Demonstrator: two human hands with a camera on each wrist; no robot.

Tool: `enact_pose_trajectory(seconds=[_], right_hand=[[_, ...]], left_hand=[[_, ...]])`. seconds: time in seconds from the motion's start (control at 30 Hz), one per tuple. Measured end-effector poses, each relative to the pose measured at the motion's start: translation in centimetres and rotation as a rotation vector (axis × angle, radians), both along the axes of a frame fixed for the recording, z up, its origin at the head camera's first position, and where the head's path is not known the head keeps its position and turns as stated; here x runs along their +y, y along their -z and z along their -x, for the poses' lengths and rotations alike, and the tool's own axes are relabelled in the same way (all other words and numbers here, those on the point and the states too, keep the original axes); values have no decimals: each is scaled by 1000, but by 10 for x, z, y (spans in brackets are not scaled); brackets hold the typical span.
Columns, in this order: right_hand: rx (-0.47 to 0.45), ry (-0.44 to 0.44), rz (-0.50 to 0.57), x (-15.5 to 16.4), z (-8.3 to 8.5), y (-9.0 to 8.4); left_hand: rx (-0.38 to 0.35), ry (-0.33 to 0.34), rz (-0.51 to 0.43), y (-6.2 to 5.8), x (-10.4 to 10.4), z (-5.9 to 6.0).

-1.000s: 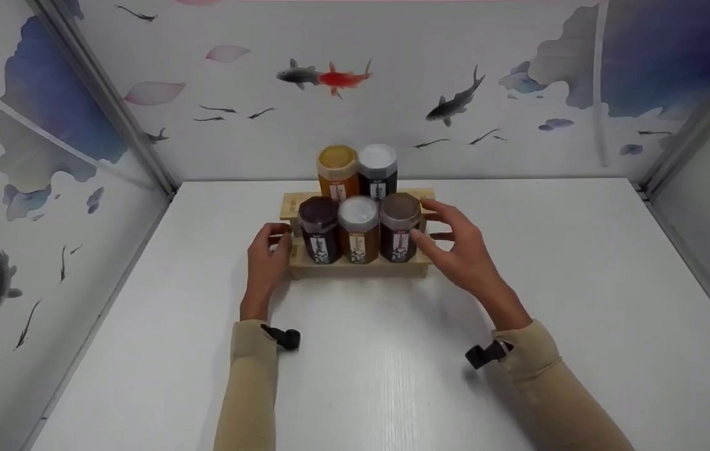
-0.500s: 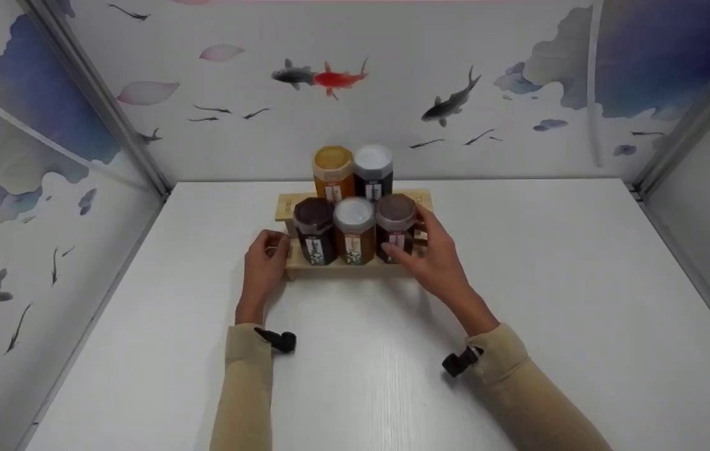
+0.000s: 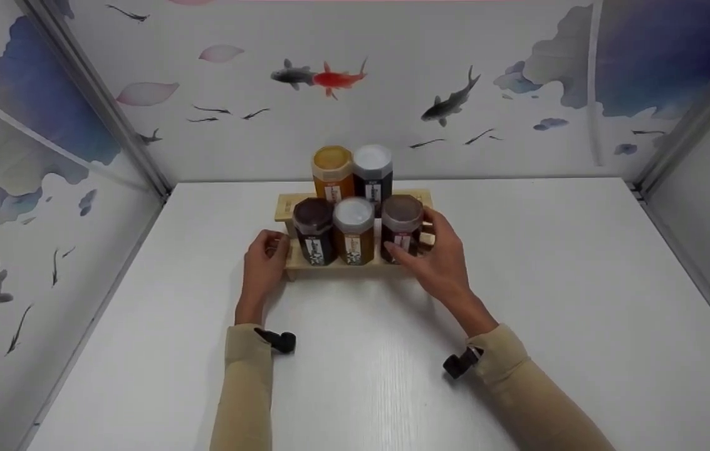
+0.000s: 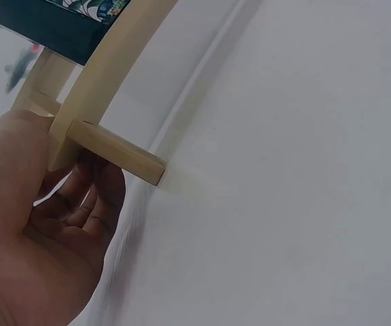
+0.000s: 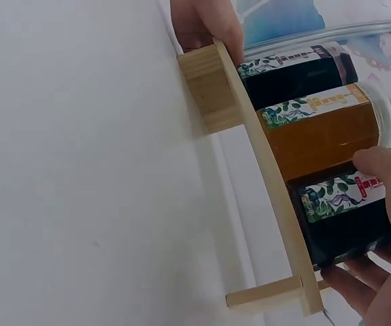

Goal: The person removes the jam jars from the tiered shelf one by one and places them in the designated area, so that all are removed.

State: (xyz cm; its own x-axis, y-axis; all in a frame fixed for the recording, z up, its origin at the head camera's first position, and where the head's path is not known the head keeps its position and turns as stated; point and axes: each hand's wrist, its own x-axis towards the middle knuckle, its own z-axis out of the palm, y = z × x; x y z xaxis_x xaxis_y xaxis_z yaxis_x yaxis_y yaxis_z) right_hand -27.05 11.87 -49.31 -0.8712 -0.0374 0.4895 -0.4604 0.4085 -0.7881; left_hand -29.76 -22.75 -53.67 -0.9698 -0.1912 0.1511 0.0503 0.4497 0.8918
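Jar (image 3: 400,227) at the right of the near row on the wooden rack (image 3: 355,266) is gripped by the right hand (image 3: 439,257); it may knock the neighbouring jar (image 3: 355,230). Left hand (image 3: 265,266) clasps the rack's left end on the worktop (image 3: 549,282).

The head view looks forward and down over the whole desk (image 3: 549,282) toward its far edge. Both wrist views sit low and very close at the wooden rack (image 3: 355,266), one at each end, sharing its front rail (image 5: 277,197).
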Motion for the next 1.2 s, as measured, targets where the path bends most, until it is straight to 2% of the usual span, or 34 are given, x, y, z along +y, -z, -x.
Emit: enact_pose_trajectory(seconds=[0.33, 0.53, 0.7, 0.83, 0.93, 1.2], right_hand=[[19, 90, -27, 40, 1, -7], [4, 142, -1, 72, 8, -3], [-56, 196, 2, 92, 17, 3], [-126, 184, -7, 100, 24, 6], [-180, 158, -10, 102, 31, 9], [-287, 125, -6, 99, 49, 20]], left_hand=[[-35, -6, -20, 2, -1, -2], [-25, -1, -32, 2, -2, -3], [-17, 16, -42, -1, -2, -1], [-11, 9, -19, -5, -3, 0], [-40, -8, -23, -6, -4, 0], [-119, -40, -121, -8, -6, -3]])
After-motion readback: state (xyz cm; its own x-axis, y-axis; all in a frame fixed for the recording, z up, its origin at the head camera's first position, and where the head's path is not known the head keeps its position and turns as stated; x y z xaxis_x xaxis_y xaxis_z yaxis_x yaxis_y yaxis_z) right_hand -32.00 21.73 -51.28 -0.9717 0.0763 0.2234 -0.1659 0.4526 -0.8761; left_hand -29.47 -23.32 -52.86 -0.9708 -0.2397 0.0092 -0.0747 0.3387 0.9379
